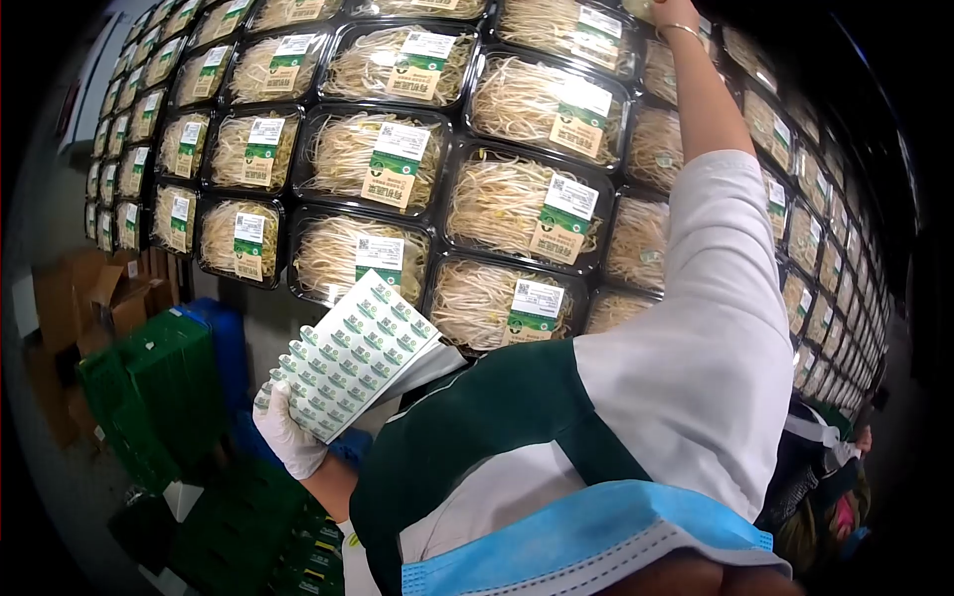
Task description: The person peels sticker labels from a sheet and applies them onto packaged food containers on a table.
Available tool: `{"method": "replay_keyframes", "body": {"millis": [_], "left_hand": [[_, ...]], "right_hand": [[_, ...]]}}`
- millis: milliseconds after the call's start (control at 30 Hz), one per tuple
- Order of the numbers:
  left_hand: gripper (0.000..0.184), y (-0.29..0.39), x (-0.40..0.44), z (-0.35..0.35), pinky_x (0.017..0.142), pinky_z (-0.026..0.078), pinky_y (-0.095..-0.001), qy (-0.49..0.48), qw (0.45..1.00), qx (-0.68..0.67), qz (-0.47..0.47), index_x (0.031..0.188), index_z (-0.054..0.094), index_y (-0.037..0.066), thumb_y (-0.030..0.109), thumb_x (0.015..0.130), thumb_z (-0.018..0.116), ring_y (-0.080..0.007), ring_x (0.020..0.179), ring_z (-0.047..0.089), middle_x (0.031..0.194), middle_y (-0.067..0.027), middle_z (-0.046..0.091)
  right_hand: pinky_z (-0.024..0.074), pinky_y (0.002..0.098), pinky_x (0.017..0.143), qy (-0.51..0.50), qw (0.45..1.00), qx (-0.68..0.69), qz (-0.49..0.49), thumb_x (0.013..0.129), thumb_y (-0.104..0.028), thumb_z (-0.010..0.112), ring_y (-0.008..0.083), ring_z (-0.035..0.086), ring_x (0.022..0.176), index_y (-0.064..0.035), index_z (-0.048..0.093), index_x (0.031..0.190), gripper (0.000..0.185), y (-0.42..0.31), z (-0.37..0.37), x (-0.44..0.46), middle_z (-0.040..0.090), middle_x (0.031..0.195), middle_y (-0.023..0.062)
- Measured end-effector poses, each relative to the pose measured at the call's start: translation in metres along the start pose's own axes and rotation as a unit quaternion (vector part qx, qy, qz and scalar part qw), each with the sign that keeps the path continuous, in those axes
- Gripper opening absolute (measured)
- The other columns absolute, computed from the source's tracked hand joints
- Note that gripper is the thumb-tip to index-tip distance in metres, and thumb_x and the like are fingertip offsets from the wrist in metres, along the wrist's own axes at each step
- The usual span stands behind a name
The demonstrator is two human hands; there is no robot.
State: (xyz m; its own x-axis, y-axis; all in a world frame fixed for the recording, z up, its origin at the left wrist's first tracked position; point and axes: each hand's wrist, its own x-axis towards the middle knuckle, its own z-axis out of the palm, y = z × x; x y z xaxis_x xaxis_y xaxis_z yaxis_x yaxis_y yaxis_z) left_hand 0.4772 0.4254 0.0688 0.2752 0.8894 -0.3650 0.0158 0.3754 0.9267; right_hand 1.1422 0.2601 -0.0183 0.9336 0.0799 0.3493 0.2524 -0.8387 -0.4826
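My left hand (288, 432), in a white glove, is closed on a stack of sticker sheets (348, 353) printed with rows of small green labels. The sheets lean over the front edge of the packs, close to a tray of bean sprouts (363, 256). My right arm stretches far forward over the trays. At the top edge of the view my right hand (676, 12) is mostly cut off, so its fingers cannot be made out. Beneath the arm is another bean sprout tray (636, 238). Many packs, such as one tray (524, 211), carry a green and white label.
Rows of packed trays (373, 159) spread left, right and away from me. Green crates (159, 397), a blue crate (219, 343) and cardboard boxes (109, 298) stand at the lower left. Another person (825, 457) is partly visible at the lower right.
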Motion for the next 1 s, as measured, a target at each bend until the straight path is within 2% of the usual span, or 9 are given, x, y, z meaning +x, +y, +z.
{"method": "replay_keyframes", "body": {"millis": [100,233,333,367,467,633,833,933,1000], "left_hand": [[0.019,-0.001,-0.003,0.0,0.064,0.047,-0.0253,0.003,1.0,0.002,-0.019,0.088,0.058,-0.007,0.009,0.079,0.052,-0.0166,0.07,0.06,0.084,-0.0124,0.062],[0.019,-0.004,-0.001,0.0,0.063,0.047,-0.0253,0.021,1.0,0.0,-0.004,0.088,0.058,-0.006,0.01,0.079,0.053,-0.0162,0.069,0.06,0.082,-0.0118,0.062],[0.018,-0.001,-0.001,0.004,0.063,0.047,-0.0251,0.018,1.0,-0.003,-0.012,0.086,0.058,-0.006,0.011,0.078,0.054,-0.0155,0.068,0.059,0.08,-0.0106,0.062],[0.017,-0.001,0.0,0.003,0.063,0.046,-0.0249,0.028,1.0,0.007,-0.01,0.084,0.058,-0.005,0.01,0.078,0.054,-0.0151,0.068,0.059,0.079,-0.0098,0.062],[0.014,0.003,-0.001,0.004,0.062,0.046,-0.0243,0.037,0.999,0.015,-0.011,0.081,0.058,-0.004,0.009,0.077,0.055,-0.0145,0.067,0.059,0.078,-0.0086,0.062],[0.015,-0.01,0.003,-0.008,0.059,0.043,-0.0217,0.067,0.996,0.057,0.004,0.082,0.058,-0.003,0.011,0.079,0.053,-0.0111,0.063,0.057,0.074,-0.0058,0.061],[0.002,-0.014,0.011,-0.011,0.057,0.042,-0.0216,0.073,0.997,0.037,-0.007,0.074,0.057,-0.001,0.001,0.073,0.057,-0.0117,0.059,0.054,0.07,-0.0042,0.059],[0.006,-0.005,0.021,-0.007,0.06,0.043,-0.0231,0.068,0.992,0.099,-0.028,0.077,0.057,-0.001,0.001,0.072,0.056,-0.0125,0.065,0.055,0.075,-0.0054,0.06],[0.014,0.012,0.031,0.02,0.066,0.044,-0.0246,-0.058,0.996,0.008,-0.064,0.085,0.056,-0.002,0.001,0.071,0.055,-0.0136,0.071,0.056,0.081,-0.0075,0.06]], "right_hand": [[0.0462,0.0358,0.075,-0.015,0.992,-0.114,-0.053,0.07,-0.013,0.06,0.0265,0.057,0.076,-0.0089,0.049,0.104,0.036,0.004,-0.002,-0.003,0.058,0.079,0.0134],[0.0472,0.0367,0.075,0.017,0.979,-0.202,0.02,0.061,-0.02,0.072,0.031,0.057,0.085,-0.0042,0.046,0.107,0.055,-0.007,-0.029,0.011,0.057,0.091,0.019],[0.049,0.0348,0.069,-0.074,0.968,0.227,-0.072,0.059,-0.007,0.071,0.0278,0.057,0.085,-0.0017,0.044,0.11,0.058,-0.04,0.027,0.044,0.056,0.092,0.0176],[0.0494,0.033,0.065,-0.183,0.853,0.487,-0.045,0.057,0.006,0.065,0.0241,0.056,0.084,-0.0008,0.042,0.113,0.061,-0.069,0.033,0.036,0.056,0.091,0.0145],[0.0493,0.0319,0.061,-0.167,0.848,0.498,-0.071,0.053,0.012,0.061,0.0227,0.057,0.08,-0.0005,0.046,0.111,0.062,-0.122,0.064,0.031,0.056,0.09,0.0134],[0.0477,0.0345,0.068,-0.073,0.975,0.186,-0.101,0.061,-0.007,0.057,0.0266,0.056,0.086,-0.002,0.049,0.108,0.048,-0.128,0.098,0.022,0.057,0.094,0.015],[0.0456,0.0377,0.077,-0.041,0.974,-0.183,-0.128,0.071,-0.031,0.053,0.0312,0.056,0.092,-0.0039,0.052,0.106,0.044,-0.133,0.07,0.005,0.058,0.1,0.0169],[0.044,0.0382,0.082,0.005,0.972,-0.229,-0.048,0.076,-0.039,0.049,0.0327,0.056,0.095,-0.0039,0.054,0.103,0.045,-0.13,0.036,-0.007,0.058,0.101,0.0187],[0.044,0.0361,0.081,-0.035,0.984,-0.139,-0.11,0.076,-0.034,0.053,0.0302,0.055,0.095,-0.0021,0.053,0.103,0.041,-0.114,0.053,0.02,0.059,0.098,0.0182]]}}
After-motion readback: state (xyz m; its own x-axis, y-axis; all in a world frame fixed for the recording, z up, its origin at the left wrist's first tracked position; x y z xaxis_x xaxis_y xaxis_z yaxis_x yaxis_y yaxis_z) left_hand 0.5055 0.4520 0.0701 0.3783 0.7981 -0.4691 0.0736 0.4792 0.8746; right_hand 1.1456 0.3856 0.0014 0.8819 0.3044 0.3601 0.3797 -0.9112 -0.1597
